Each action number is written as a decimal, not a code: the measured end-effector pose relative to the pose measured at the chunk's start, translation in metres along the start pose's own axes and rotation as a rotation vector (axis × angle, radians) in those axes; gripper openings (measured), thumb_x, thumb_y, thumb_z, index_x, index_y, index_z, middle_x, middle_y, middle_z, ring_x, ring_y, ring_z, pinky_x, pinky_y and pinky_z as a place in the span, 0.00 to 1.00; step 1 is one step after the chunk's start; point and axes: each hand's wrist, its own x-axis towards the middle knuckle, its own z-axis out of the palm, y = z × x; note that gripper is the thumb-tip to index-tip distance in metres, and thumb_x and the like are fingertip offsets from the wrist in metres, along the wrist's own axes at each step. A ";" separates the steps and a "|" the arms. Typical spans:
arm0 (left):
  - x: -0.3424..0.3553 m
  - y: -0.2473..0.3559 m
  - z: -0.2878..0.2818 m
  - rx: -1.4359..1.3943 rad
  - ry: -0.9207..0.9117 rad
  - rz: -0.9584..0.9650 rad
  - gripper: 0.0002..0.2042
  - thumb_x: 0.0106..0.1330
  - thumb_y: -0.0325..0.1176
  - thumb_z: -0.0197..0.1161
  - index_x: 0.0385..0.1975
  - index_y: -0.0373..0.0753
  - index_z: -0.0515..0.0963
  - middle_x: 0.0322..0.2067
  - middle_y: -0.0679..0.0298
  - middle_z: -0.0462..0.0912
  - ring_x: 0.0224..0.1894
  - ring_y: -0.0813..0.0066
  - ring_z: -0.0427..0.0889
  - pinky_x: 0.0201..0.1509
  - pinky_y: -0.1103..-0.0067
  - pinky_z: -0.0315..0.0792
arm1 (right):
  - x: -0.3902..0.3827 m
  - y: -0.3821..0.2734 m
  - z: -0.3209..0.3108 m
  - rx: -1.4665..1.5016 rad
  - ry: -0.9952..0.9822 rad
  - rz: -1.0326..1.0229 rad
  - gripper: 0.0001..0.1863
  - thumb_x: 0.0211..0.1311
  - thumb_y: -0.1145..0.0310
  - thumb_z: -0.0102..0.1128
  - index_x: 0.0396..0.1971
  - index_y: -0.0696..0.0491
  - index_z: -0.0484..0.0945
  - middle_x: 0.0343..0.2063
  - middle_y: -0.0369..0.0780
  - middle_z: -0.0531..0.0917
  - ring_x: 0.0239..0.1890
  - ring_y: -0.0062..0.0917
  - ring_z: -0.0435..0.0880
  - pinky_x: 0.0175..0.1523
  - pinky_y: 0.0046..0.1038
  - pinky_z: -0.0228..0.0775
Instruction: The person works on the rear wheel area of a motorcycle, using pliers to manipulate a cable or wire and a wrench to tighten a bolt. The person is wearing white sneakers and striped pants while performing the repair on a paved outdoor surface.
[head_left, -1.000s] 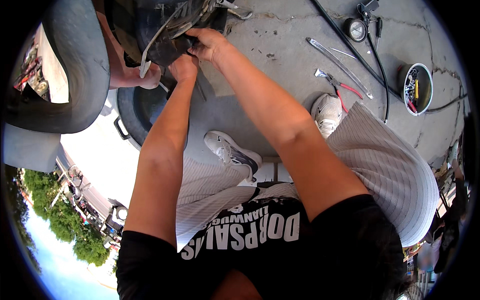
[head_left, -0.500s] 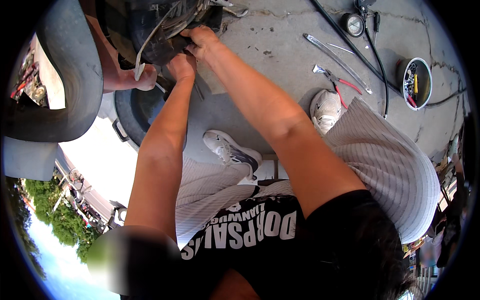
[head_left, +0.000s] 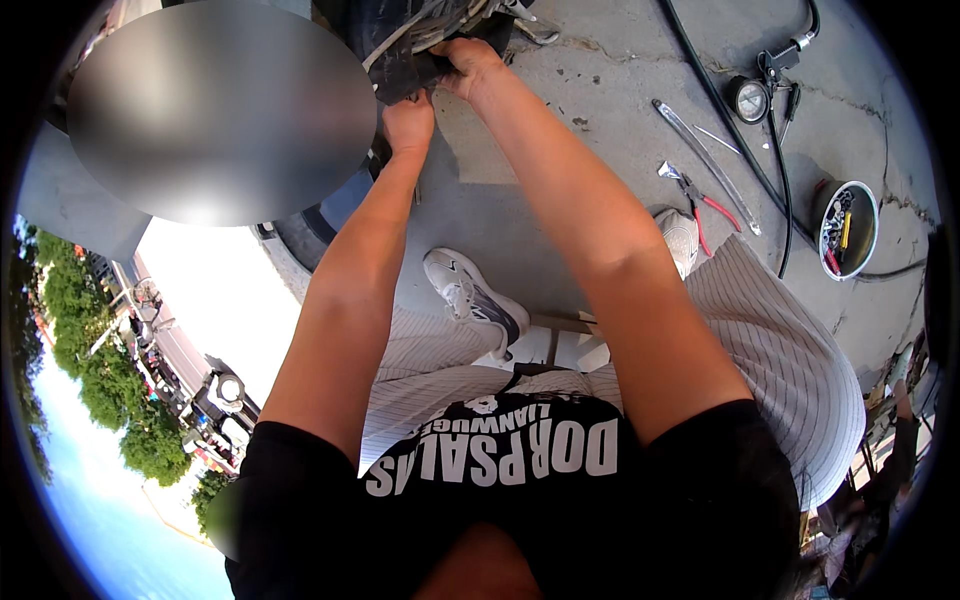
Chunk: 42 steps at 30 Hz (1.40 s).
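Both my arms reach up to the top of the picture. My left hand and my right hand grip a flat piece of black rubber, pinched between the fingers of both. Just above it lies a tangle of dark rubber and pale metal parts, partly cut off by the frame's edge. A dark round tyre or tub sits below my left forearm, mostly hidden by it.
On the concrete ground to the right lie a long metal bar, red-handled pliers, a pressure gauge on a black hose, and a round bowl of small parts. My white shoes rest on the ground.
My hands have stayed on the black rubber piece. Another person's hand, seen left of mine in the earlier frames, no longer shows; a blurred patch covers that area.
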 end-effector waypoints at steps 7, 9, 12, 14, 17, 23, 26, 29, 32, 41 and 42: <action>-0.049 0.011 -0.016 -0.163 -0.051 -0.314 0.11 0.60 0.39 0.56 0.38 0.42 0.78 0.30 0.48 0.80 0.36 0.45 0.78 0.40 0.60 0.71 | -0.003 -0.007 0.000 -0.054 -0.001 0.019 0.11 0.52 0.84 0.56 0.37 0.64 0.74 0.37 0.47 0.80 0.37 0.37 0.80 0.41 0.37 0.76; -0.053 0.008 -0.026 -0.103 -0.076 -0.195 0.12 0.60 0.39 0.57 0.38 0.40 0.78 0.29 0.49 0.80 0.35 0.45 0.78 0.39 0.60 0.70 | -0.003 -0.010 0.001 -0.062 -0.008 0.014 0.11 0.52 0.84 0.56 0.38 0.64 0.74 0.38 0.46 0.80 0.38 0.37 0.80 0.42 0.37 0.76; -0.054 -0.012 -0.032 -0.059 -0.046 0.055 0.11 0.59 0.38 0.59 0.36 0.38 0.78 0.26 0.50 0.80 0.34 0.47 0.76 0.39 0.61 0.69 | -0.015 -0.014 0.004 -0.066 -0.009 0.023 0.12 0.52 0.84 0.55 0.39 0.64 0.74 0.38 0.46 0.80 0.38 0.36 0.80 0.42 0.36 0.76; -0.053 -0.018 -0.041 -0.080 -0.066 0.155 0.11 0.58 0.37 0.60 0.36 0.38 0.78 0.27 0.51 0.80 0.35 0.49 0.76 0.40 0.62 0.69 | -0.018 -0.014 0.003 -0.042 -0.009 0.012 0.12 0.53 0.85 0.55 0.39 0.63 0.74 0.39 0.45 0.80 0.39 0.36 0.80 0.42 0.36 0.76; -0.044 -0.035 -0.043 -0.178 -0.078 0.291 0.10 0.56 0.33 0.60 0.37 0.38 0.77 0.28 0.51 0.79 0.35 0.49 0.76 0.40 0.63 0.69 | -0.017 -0.010 0.002 -0.014 -0.040 0.007 0.12 0.54 0.84 0.53 0.40 0.61 0.74 0.39 0.45 0.80 0.39 0.35 0.80 0.42 0.36 0.77; -0.028 -0.052 -0.036 -0.095 0.001 0.444 0.09 0.58 0.33 0.59 0.36 0.37 0.76 0.28 0.50 0.78 0.35 0.48 0.76 0.39 0.63 0.70 | -0.017 -0.011 0.002 0.000 -0.043 0.020 0.12 0.58 0.82 0.50 0.42 0.60 0.73 0.42 0.44 0.79 0.41 0.35 0.79 0.46 0.40 0.75; -0.015 -0.075 -0.027 0.030 0.120 0.532 0.10 0.59 0.34 0.58 0.37 0.36 0.76 0.30 0.48 0.78 0.35 0.47 0.76 0.40 0.62 0.69 | -0.016 -0.008 0.006 -0.003 -0.013 0.043 0.13 0.59 0.82 0.50 0.44 0.59 0.72 0.44 0.43 0.78 0.44 0.35 0.78 0.49 0.40 0.74; 0.001 -0.122 0.013 0.256 0.067 0.504 0.13 0.60 0.37 0.56 0.41 0.37 0.75 0.37 0.48 0.77 0.41 0.47 0.76 0.49 0.61 0.68 | -0.019 -0.004 0.011 0.074 -0.011 0.050 0.13 0.59 0.82 0.49 0.44 0.57 0.72 0.45 0.42 0.78 0.44 0.34 0.78 0.51 0.38 0.72; 0.028 -0.162 0.031 0.888 0.100 0.843 0.14 0.60 0.36 0.55 0.41 0.34 0.75 0.38 0.46 0.77 0.41 0.47 0.75 0.49 0.60 0.68 | -0.001 -0.001 0.003 0.086 -0.026 0.093 0.13 0.56 0.83 0.52 0.42 0.55 0.74 0.41 0.41 0.80 0.41 0.33 0.79 0.44 0.35 0.73; 0.028 -0.117 0.020 0.527 0.263 0.667 0.16 0.57 0.35 0.59 0.40 0.29 0.76 0.44 0.43 0.76 0.46 0.43 0.74 0.50 0.61 0.68 | -0.012 0.010 -0.001 0.383 -0.222 0.048 0.15 0.58 0.84 0.48 0.44 0.55 0.73 0.43 0.42 0.79 0.45 0.34 0.79 0.51 0.38 0.73; 0.028 -0.118 0.019 0.556 0.273 0.686 0.16 0.57 0.35 0.60 0.40 0.29 0.76 0.44 0.42 0.76 0.46 0.43 0.74 0.51 0.61 0.67 | -0.017 0.010 -0.001 0.439 -0.237 0.041 0.15 0.58 0.84 0.47 0.44 0.55 0.72 0.44 0.43 0.78 0.45 0.34 0.79 0.52 0.38 0.73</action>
